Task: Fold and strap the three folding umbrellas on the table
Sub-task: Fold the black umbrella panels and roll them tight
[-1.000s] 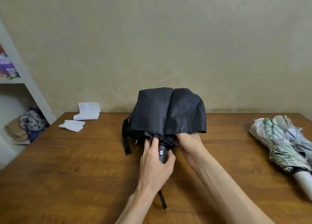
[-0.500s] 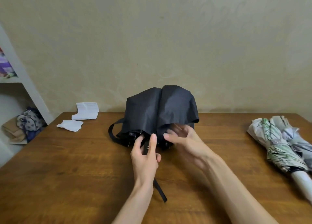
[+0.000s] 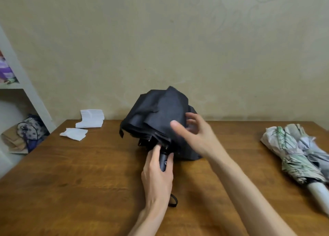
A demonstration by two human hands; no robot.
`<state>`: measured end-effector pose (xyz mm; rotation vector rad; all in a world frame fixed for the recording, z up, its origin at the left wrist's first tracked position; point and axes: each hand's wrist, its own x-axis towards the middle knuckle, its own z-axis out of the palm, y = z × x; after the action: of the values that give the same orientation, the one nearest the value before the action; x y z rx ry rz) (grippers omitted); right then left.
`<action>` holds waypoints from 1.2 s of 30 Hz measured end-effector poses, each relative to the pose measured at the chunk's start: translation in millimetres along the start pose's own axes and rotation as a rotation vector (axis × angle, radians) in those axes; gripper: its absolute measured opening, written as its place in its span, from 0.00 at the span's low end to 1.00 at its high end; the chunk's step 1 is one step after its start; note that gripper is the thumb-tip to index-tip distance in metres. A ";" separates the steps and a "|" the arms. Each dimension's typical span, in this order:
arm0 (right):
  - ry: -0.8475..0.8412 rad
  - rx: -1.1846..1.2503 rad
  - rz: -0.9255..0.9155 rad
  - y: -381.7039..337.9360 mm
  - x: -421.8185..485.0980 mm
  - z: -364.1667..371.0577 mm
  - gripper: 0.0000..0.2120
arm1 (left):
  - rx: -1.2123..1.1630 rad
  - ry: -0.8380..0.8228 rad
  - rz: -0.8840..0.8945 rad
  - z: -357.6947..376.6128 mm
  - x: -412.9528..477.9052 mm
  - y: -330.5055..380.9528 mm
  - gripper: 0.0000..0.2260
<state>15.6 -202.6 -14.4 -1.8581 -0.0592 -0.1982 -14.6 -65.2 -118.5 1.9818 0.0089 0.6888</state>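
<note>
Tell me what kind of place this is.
Probably a room in a home: a wooden table against a pale patterned wall, with a white shelf unit holding bags.

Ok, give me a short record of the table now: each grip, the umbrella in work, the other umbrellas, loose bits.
left grip: holds the handle of the black umbrella
right grip: fingers spread at the black cloth, blurred; contact unclear
black umbrella: collapsed, cloth loose, not wrapped
other umbrellas: floral umbrella and grey umbrella, side by side at the right of the table
papers: white, far left of the table
</note>
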 end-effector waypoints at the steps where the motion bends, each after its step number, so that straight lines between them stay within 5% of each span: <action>1: 0.019 -0.042 -0.022 2.1 -1.2 11.4 0.40 | 0.047 -0.017 0.039 0.2 -1.2 0.6 0.18; 4: 0.136 -0.086 -0.079 11.5 2.8 20.3 0.35 | 0.042 -0.025 0.035 -0.2 -2.8 0.6 0.19; 11: -0.100 -0.031 -0.177 18.8 5.4 8.7 0.17 | -0.259 -0.049 -0.142 -1.9 1.3 -13.1 0.18; 14: -0.025 -0.191 -0.299 27.9 11.1 4.4 0.14 | -0.356 -0.117 -0.161 -4.9 0.0 -7.4 0.22; 20: 0.163 -0.200 -0.343 21.3 21.3 -24.5 0.28 | -0.322 -0.265 -0.100 -8.1 3.7 -11.1 0.14; 26: 0.199 -0.254 -0.212 -5.8 33.1 -28.2 0.37 | -0.025 -0.183 0.172 -3.0 3.3 -14.2 0.15; 30: 0.227 -0.295 -0.131 -18.9 44.5 -34.1 0.22 | -0.015 -0.167 0.185 -4.7 2.7 -9.3 0.19; 36: 0.353 0.002 -0.086 -3.8 39.3 -42.5 0.09 | -0.369 -0.232 -0.103 -10.6 5.1 -4.4 0.07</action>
<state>49.2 -244.4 7.6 -1.7949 0.1050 -0.5814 -14.1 -52.9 -116.2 1.6800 -0.1454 0.3596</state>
